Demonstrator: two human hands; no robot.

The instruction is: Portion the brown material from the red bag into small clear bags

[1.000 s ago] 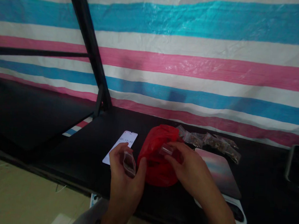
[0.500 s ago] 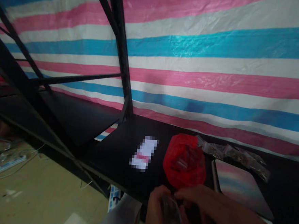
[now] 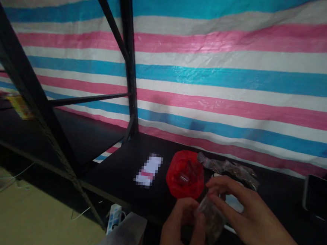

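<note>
Between my hands is a small clear plastic bag (image 3: 212,221) with something brownish inside that I cannot make out. My left hand (image 3: 180,226) grips its left side, fingers curled round it. Thumb and fingertips of my right hand (image 3: 238,206) pinch its upper edge. Just beyond my hands sits a red plastic bag (image 3: 173,175), its mouth open, with clear pieces inside. Behind my right hand lie several filled clear bags (image 3: 233,168) in a row. A flat pale-topped object (image 3: 234,203) is largely hidden under my right hand.
Left of the red bag, a blurred white paper (image 3: 149,170) lies on the black shelf (image 3: 130,153). A dark-screened device (image 3: 320,197) stands at right. Black metal posts (image 3: 129,68) rise at left before a striped plastic sheet (image 3: 225,78). A power strip (image 3: 114,218) hangs below the shelf edge.
My hands have raised the small bag, so its contents now show. My right hand has moved over the flat object. The view has shifted right, bringing the dark-screened device into sight.
</note>
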